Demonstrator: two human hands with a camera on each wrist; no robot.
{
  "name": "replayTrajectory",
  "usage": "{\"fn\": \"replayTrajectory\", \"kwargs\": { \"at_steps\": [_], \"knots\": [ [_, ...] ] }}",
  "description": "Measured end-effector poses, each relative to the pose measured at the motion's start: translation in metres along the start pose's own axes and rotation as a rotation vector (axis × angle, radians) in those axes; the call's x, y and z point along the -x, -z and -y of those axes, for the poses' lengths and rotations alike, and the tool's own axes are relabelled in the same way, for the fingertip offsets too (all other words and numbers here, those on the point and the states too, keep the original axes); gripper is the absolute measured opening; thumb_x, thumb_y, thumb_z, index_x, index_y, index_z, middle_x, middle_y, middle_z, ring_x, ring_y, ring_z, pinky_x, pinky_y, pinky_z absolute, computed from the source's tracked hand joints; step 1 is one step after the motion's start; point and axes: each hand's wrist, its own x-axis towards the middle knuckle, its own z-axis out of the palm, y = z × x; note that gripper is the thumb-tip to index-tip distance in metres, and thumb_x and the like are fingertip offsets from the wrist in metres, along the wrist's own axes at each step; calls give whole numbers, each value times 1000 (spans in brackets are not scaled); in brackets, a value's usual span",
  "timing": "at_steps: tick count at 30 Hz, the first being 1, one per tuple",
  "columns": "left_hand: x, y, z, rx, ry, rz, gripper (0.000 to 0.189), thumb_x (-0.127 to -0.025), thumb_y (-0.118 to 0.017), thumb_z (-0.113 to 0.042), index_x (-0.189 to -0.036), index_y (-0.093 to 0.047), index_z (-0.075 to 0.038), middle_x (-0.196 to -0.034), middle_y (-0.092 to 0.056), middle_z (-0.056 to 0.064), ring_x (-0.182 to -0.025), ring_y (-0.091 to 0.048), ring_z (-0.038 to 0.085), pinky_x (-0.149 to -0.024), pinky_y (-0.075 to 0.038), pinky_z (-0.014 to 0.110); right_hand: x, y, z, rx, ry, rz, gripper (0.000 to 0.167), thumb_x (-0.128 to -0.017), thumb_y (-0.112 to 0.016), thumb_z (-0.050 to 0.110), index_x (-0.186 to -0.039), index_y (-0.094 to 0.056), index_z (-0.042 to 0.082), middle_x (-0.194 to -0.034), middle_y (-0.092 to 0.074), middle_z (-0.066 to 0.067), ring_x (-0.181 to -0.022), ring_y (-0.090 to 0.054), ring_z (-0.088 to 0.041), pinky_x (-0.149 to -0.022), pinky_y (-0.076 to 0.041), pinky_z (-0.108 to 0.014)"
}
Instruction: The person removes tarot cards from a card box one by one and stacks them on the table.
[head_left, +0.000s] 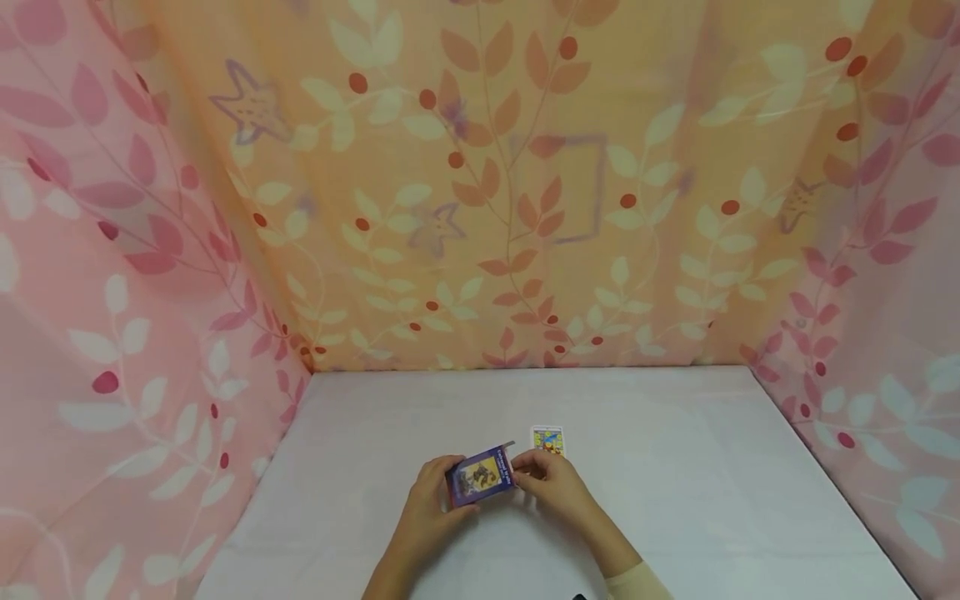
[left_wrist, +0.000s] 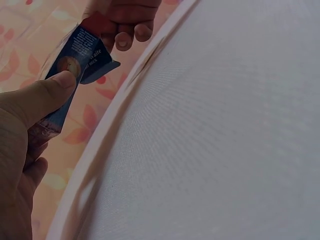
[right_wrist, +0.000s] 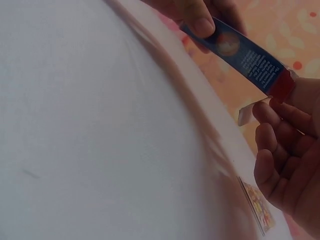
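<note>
My left hand (head_left: 433, 496) grips a purple-blue card box (head_left: 480, 478) with a picture on its front, thumb along the narrow printed side. The box is held tilted above the white table. At its right end a flap (left_wrist: 102, 67) stands folded open. My right hand (head_left: 558, 487) is at that end, its thumb and forefinger pinching the red edge (right_wrist: 283, 86) of the box; the other fingers are loosely curled. The inside of the box is hidden. Just beyond the right hand lies a colourful picture card stack (head_left: 549, 438), partly covered by that hand.
The white table (head_left: 675, 475) reaches to the patterned cloth (head_left: 480, 250) at the back. Pink leaf-patterned cloth walls (head_left: 135, 317) rise along the left and right sides. A small dark object (head_left: 579, 597) shows at the bottom edge of the head view.
</note>
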Motion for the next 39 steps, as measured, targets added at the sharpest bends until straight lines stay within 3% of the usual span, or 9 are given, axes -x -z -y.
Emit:
{"fn": "replayTrajectory", "kwargs": {
  "at_steps": [7,14,26,39],
  "knots": [
    [0,-1,2,-4,13,15,84,-67,-94,-37,-140,-55,-27,-137,-57,-11,-131,-54,16,-113,-46,47,-1,2,1,18,-1,11,17,-91,-77,22,-105,-73,13,-93,-73,5,-79,-63,-10,-68,-54,-23],
    [0,-1,-3,-23,8,23,85,-67,-94,-35,-141,-56,-19,-138,-57,-6,-132,-52,17,-114,-45,46,-2,2,0,-9,13,8,18,-91,-77,21,-106,-73,10,-95,-75,1,-81,-66,-9,-71,-55,-23],
    [0,-3,1,-50,26,54,85,-68,-94,-35,-142,-55,-19,-139,-57,-9,-132,-50,13,-115,-44,43,0,-4,3,-134,-15,-26,20,-88,-79,12,-105,-72,4,-95,-75,-6,-78,-65,-11,-66,-54,-21],
    [0,-3,1,-32,18,8,83,-66,-96,-31,-139,-57,-23,-134,-59,-10,-129,-53,14,-113,-46,46,-1,-3,0,-70,-33,-36,17,-90,-78,19,-103,-74,8,-92,-75,0,-78,-66,-11,-67,-56,-22]
  ]
}}
